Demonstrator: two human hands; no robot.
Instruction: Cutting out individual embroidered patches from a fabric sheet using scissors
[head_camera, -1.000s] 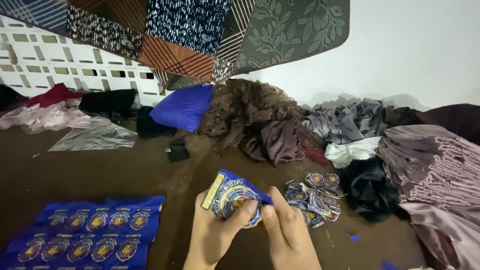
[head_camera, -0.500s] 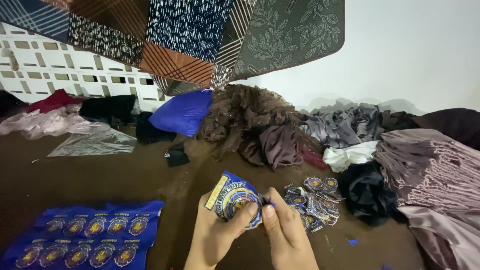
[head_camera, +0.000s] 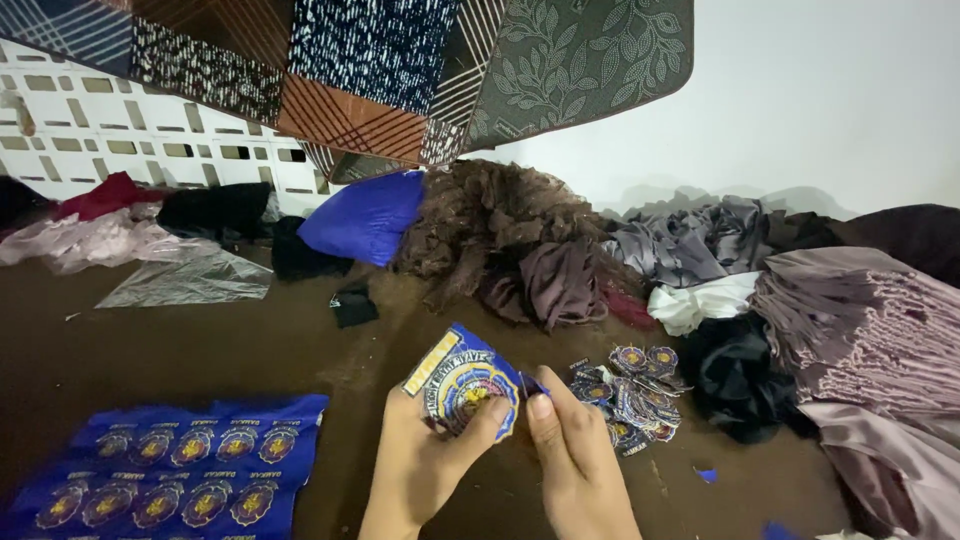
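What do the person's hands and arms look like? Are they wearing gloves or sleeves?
No gloves. Both the left hand and the right hand are bare, and no rings, watch or bracelet show. The fingers have short, plain nails with no polish. The wrists are bare too, and no sleeve shows before the arms leave the bottom of the picture.

Head view, downward, close above floor (head_camera: 180, 350)

Dim, even indoor light; soft shadows on the white wall (head_camera: 820, 110) behind the cloth heaps; focus fairly sharp; slight wide-angle bending at edges.
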